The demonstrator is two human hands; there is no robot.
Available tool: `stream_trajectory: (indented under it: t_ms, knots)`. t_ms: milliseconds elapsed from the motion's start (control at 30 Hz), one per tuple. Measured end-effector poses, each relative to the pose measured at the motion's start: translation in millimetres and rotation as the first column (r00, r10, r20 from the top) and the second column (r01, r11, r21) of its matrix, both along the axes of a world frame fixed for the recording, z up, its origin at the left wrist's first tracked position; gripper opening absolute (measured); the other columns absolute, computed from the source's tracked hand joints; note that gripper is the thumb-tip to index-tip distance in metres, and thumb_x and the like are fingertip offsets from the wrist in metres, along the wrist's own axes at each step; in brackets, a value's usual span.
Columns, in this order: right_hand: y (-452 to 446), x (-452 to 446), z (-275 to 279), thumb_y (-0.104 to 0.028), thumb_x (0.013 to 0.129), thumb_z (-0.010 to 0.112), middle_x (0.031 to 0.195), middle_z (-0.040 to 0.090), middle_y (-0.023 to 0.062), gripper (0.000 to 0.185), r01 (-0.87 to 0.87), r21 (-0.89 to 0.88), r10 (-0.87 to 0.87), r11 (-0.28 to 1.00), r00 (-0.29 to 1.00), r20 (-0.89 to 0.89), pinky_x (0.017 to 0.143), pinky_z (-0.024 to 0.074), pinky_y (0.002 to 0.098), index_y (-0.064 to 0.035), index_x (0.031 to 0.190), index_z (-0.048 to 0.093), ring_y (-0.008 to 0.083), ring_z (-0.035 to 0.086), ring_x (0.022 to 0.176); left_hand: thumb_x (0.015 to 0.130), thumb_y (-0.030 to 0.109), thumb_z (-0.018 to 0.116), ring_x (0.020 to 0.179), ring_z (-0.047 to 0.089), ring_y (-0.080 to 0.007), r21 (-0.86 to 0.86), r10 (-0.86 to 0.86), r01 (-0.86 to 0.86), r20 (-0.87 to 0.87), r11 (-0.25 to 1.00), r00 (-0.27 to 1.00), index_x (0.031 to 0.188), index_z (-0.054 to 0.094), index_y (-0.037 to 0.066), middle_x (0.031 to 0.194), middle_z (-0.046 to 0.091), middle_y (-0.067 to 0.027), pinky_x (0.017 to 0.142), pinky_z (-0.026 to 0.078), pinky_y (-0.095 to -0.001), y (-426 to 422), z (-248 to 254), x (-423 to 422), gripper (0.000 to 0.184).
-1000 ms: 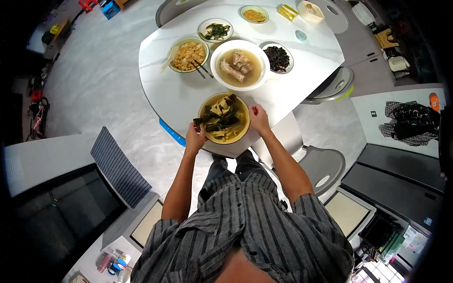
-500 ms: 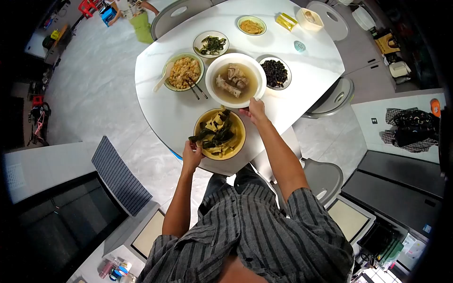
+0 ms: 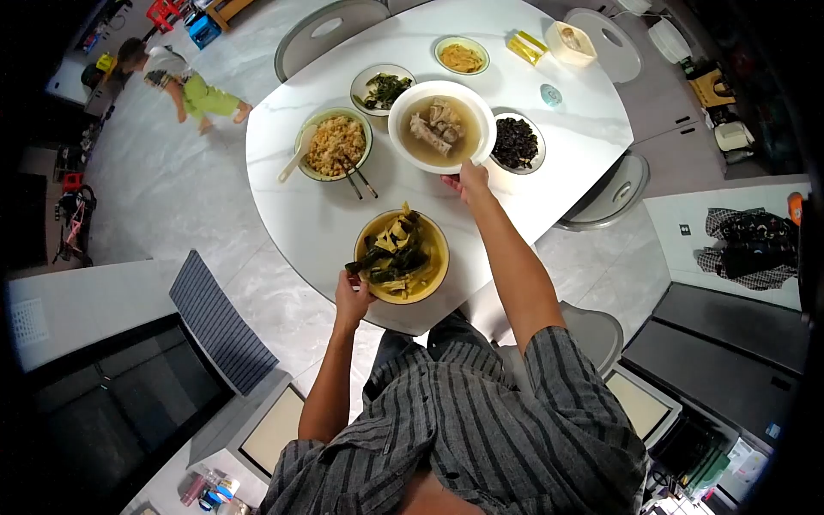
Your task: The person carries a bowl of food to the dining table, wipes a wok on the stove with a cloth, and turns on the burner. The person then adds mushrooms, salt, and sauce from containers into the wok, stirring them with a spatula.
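"On the table (image 3: 283, 206), main risk?"

"White bowl (image 3: 395, 129): the right hand (image 3: 470, 182) is part-closed on its near rim, thumb above, fingers under. One-sided lift could tip it — soup (image 3: 468, 129) slops, or its base clips a neighbouring plate. Lifted or resting: cannot tell."

"And the yellow bowl (image 3: 444, 262)?"

"Close to the table's near edge. The left hand (image 3: 351, 300) is curled, fingertips at its left rim; a pull could slide it over. Chopsticks (image 3: 367, 183), jutting past the rice bowl (image 3: 370, 142), could be knocked by a passing wrist."

"Contents?"

"White: bony meat in broth. Yellow: dark strips, pale yellow pieces, liquid. Rice bowl: rice, spoon (image 3: 292, 167). Plates: greens (image 3: 384, 90); dark morsels (image 3: 515, 142). Small bowl (image 3: 438, 53) — yellow-orange pieces."
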State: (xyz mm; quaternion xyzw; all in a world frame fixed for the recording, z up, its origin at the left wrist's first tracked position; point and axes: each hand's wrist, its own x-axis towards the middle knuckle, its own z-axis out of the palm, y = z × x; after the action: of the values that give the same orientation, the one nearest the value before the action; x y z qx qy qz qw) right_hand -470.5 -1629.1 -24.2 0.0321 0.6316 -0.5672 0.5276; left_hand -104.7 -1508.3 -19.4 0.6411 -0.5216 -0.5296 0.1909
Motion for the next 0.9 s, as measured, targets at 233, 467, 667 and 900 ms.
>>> stream_trajectory:
  t_ms: [233,467,667,900]
  knots:
    - [-30.7,-23.6,-7.6,-0.019,0.102,0.048,0.095,0.068,0.0191,0.034,0.05,-0.008,-0.05,0.999,0.999,0.006,0.053,0.0614,0.0327,0.0076,0.123,0.05,0.0252,0.069,0.068,0.095,0.007,0.062,0.083,0.066,-0.0204,0.043,0.075,-0.071,-0.105,0.997,0.992,0.112,0.047,-0.004,0.099,0.059,-0.0132,0.06,0.065,-0.0352,-12.3,0.0,-28.7,0.025]
    - [-48.9,-50.1,-25.2,-0.02,0.104,0.045,0.099,0.067,0.0187,0.033,-0.032,-0.055,0.031,0.998,0.999,-0.019,0.051,0.0599,0.0331,0.0013,0.129,0.047,0.0249,0.069,0.067,0.097,0.008,0.06,0.079,0.07,-0.023,0.038,0.101,-0.097,-0.126,0.995,0.987,0.112,0.045,-0.004,0.099,0.059,-0.0142,0.06,0.065,-0.0345,-23.1,-0.4,-59.1,0.025]
    - [-56.9,-67.8,-35.8,-0.028,0.105,0.048,0.084,0.07,0.0183,0.039,-0.069,-0.023,0.068,0.997,0.998,-0.01,0.055,0.0601,0.0331,0.0088,0.11,0.059,0.024,0.069,0.066,0.101,0.016,0.058,0.081,0.068,-0.0208,0.06,0.107,-0.1,-0.116,0.993,0.988,0.113,0.044,-0.004,0.103,0.056,-0.0129,0.065,0.064,-0.0332,-40.0,2.7,-89.3,0.028]
    - [10.2,-106.3,-1.4,-0.03,0.101,0.055,0.085,0.071,0.0147,0.035,0.032,-0.012,-0.034,0.999,0.883,-0.467,0.051,0.0551,0.0297,0.0028,0.107,0.065,0.0212,0.065,0.054,0.102,0.017,0.058,0.083,0.067,-0.0205,0.094,0.142,-0.127,-0.181,0.987,0.973,0.113,0.042,-0.003,0.106,0.054,-0.0139,0.066,0.064,-0.0342,-59.1,-7.4,-114.9,0.028]
